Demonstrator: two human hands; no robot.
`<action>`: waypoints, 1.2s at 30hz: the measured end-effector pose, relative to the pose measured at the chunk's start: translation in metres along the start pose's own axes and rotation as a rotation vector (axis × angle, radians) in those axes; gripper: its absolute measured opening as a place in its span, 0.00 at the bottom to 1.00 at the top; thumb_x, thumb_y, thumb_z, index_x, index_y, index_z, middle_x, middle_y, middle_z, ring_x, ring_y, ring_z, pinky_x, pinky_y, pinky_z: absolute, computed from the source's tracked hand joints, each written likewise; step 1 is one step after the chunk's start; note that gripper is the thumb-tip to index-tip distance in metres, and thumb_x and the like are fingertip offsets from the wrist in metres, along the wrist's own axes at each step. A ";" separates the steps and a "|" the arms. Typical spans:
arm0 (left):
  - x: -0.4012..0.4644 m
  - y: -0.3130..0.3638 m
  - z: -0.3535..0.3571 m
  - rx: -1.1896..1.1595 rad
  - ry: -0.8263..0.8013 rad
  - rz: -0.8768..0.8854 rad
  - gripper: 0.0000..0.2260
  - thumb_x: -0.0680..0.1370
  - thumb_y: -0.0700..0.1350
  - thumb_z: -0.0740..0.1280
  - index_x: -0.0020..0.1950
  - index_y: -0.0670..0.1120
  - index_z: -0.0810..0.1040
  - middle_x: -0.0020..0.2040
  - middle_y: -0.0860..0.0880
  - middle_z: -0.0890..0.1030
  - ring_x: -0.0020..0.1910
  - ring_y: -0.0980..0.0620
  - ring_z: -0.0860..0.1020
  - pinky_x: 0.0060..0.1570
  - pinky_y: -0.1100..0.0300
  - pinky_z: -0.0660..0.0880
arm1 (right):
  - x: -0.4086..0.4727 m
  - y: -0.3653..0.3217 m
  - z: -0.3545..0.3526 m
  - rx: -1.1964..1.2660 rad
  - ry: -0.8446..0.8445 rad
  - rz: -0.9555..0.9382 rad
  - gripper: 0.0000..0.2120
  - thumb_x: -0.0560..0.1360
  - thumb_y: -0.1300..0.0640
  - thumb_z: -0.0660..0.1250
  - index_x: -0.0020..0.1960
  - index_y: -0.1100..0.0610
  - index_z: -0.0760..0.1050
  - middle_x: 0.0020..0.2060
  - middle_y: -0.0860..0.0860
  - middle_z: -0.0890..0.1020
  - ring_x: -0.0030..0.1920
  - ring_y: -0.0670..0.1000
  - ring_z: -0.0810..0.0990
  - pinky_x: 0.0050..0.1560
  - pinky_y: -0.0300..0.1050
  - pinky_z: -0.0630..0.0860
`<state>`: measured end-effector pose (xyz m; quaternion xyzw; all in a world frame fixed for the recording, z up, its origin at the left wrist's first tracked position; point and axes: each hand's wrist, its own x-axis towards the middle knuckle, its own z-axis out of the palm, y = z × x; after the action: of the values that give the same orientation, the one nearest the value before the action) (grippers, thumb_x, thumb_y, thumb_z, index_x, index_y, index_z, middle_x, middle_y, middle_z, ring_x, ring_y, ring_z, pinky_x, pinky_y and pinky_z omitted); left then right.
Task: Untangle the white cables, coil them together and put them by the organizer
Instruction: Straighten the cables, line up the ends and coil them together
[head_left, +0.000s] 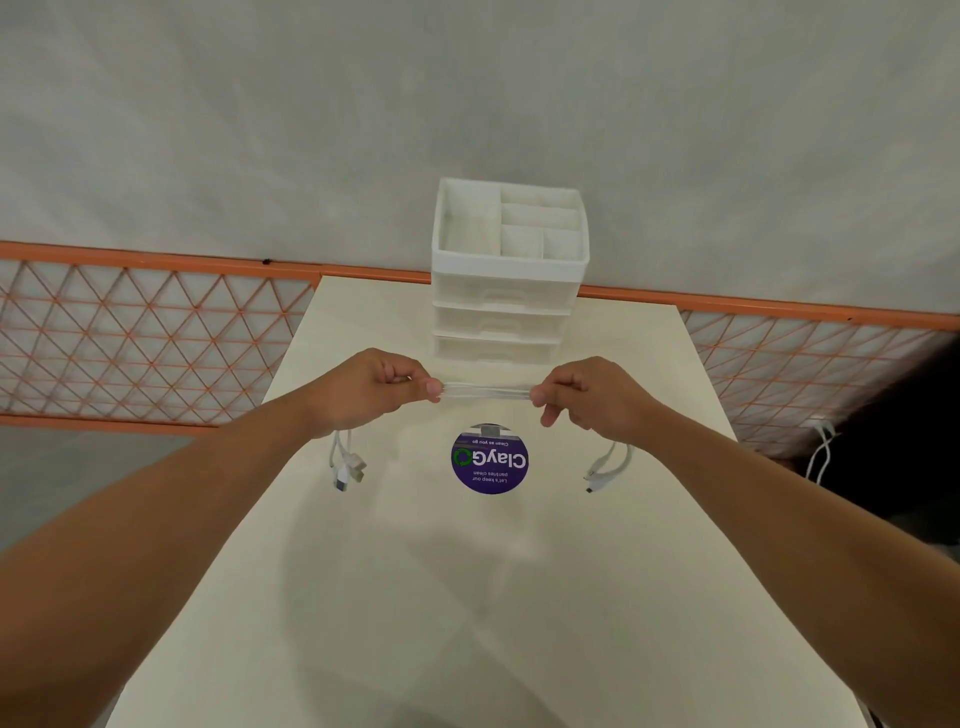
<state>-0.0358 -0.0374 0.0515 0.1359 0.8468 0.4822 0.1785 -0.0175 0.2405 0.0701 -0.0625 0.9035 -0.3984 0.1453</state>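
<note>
White cables (485, 392) look untangled, pinched straight between the left hand (371, 387) and right hand (592, 395); coiling and putting by the organizer (506, 270) remain.

The cables (485, 392) stretch between both hands above the table (415, 571), organizer (509, 275) behind, sticker (489, 460) before.

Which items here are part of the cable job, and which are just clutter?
Job:
cables, pulled straight between the left hand and right hand, plug ends hanging below each
organizer, at the far edge of the table

Clutter:
sticker, purple, round, on the table
another cable, off the table's right side
</note>
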 end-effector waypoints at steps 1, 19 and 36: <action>0.000 0.000 -0.001 0.007 -0.012 -0.003 0.12 0.73 0.59 0.68 0.45 0.53 0.85 0.36 0.43 0.70 0.36 0.46 0.63 0.40 0.55 0.61 | -0.001 0.001 -0.001 -0.008 -0.039 -0.002 0.09 0.78 0.56 0.64 0.47 0.58 0.81 0.39 0.50 0.86 0.25 0.41 0.69 0.32 0.36 0.69; 0.004 -0.002 -0.004 0.159 -0.002 -0.017 0.16 0.79 0.57 0.64 0.39 0.48 0.81 0.30 0.50 0.65 0.28 0.56 0.62 0.31 0.66 0.62 | 0.011 0.001 0.011 -0.195 0.194 0.044 0.18 0.81 0.48 0.56 0.44 0.61 0.75 0.34 0.51 0.77 0.34 0.49 0.72 0.35 0.43 0.68; 0.008 -0.016 -0.002 0.178 -0.054 0.025 0.18 0.78 0.57 0.65 0.38 0.43 0.76 0.31 0.51 0.66 0.29 0.57 0.63 0.35 0.65 0.63 | 0.001 -0.002 0.003 0.045 0.019 -0.026 0.15 0.78 0.50 0.64 0.41 0.60 0.79 0.30 0.46 0.73 0.33 0.45 0.69 0.32 0.31 0.66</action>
<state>-0.0445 -0.0438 0.0378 0.1747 0.8795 0.4033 0.1827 -0.0175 0.2371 0.0691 -0.0672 0.8948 -0.4209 0.1331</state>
